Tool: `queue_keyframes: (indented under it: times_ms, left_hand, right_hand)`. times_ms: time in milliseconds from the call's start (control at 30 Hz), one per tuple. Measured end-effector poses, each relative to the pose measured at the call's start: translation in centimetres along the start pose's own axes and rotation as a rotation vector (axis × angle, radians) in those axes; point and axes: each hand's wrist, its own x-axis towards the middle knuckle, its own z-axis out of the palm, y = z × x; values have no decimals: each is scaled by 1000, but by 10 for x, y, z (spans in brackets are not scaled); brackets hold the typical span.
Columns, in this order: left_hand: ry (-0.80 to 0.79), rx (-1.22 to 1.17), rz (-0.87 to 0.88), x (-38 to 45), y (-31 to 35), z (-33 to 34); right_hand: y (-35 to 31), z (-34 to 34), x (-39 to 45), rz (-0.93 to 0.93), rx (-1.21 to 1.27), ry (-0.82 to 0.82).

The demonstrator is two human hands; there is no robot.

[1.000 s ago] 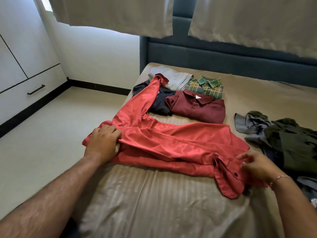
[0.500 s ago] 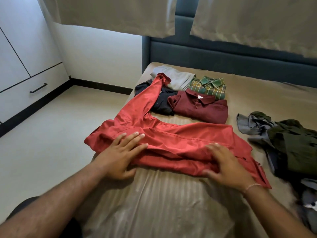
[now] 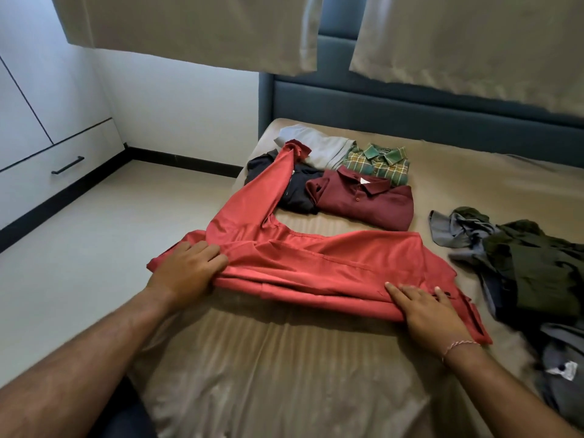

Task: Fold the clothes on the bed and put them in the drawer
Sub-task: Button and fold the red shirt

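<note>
Red long-sleeved shirt (image 3: pixel 316 263) lies crosswise on the bed (image 3: pixel 284 374), near the front edge, body doubled lengthwise into a long band. One sleeve runs up and away, its cuff resting across the folded stack behind.

Left hand (image 3: pixel 186 273): fingers curled round the bunched shoulder end, gripping the cloth. Judged to anchor that end so the band stays taut.

Right hand (image 3: pixel 429 311): fingers straight and spread, palm down, pressing the hem end flat by the button placket; grips nothing. Likely smoothing or fixing the fold line.

Folded pieces sit grouped toward the headboard (image 3: pixel 410 115): maroon polo (image 3: pixel 369 200), green plaid shirt (image 3: pixel 379 159), dark garment (image 3: pixel 300 194), grey garment (image 3: pixel 322 147). Presumably parked there until carried to the drawer (image 3: pixel 57 172), closed, bar handle, at left by the floor.

Unfolded heap at right: olive garment (image 3: pixel 537 267), grey shirt (image 3: pixel 458 229), crumpled.

Materials: red cloth smooth, slight sheen, thin, drapes in soft creases, so it may slip when folded. Bedsheet tan, faint woven stripe. Headboard padded, teal.
</note>
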Motion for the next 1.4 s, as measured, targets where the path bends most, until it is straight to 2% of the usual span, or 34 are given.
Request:
queue_keyframes:
  times_ms: [133,267,433,533,633,700,867,1000,1133,1233,1333,1400]
  left_hand:
    - [-22,-66,152,-32,1,-4]
    - [-104,-147,85,-61,10,-6]
    - [-103,-243,38,-74,20,-18]
    - [-37,-180,-27,-69,23,-17]
    - [-65,-40,-114,-60,21,-12]
    - [-51,4,-99,-56,19,-7]
    - [122,24,27,-54,19,-6]
    - [54,36,40,-67,17,-5]
    - [-108,-126,-6,-88,9,-3]
    - [-124,-300,-57,-97,3,1]
    - [-99,-763,-304,-79,2,-10]
    - [-58,-874,-508,-55,2,-16]
  right_hand:
    - [6,-1,-19,-79,-89,32]
    - [10,1,-25,-134,13,-80]
    - [19,0,-29,-166,110,-72]
    - [14,-3,-26,-149,102,-92]
    - [13,-1,-26,-149,95,-78]
    - [14,2,-27,-149,98,-56]
    - [13,6,-25,-115,121,-45]
    - [14,2,-25,-121,146,-47]
    - [24,1,-26,-158,209,-39]
    - [36,6,-26,-222,430,27]
    - [47,16,-15,-105,617,284]
    - [52,16,-3,32,524,306]
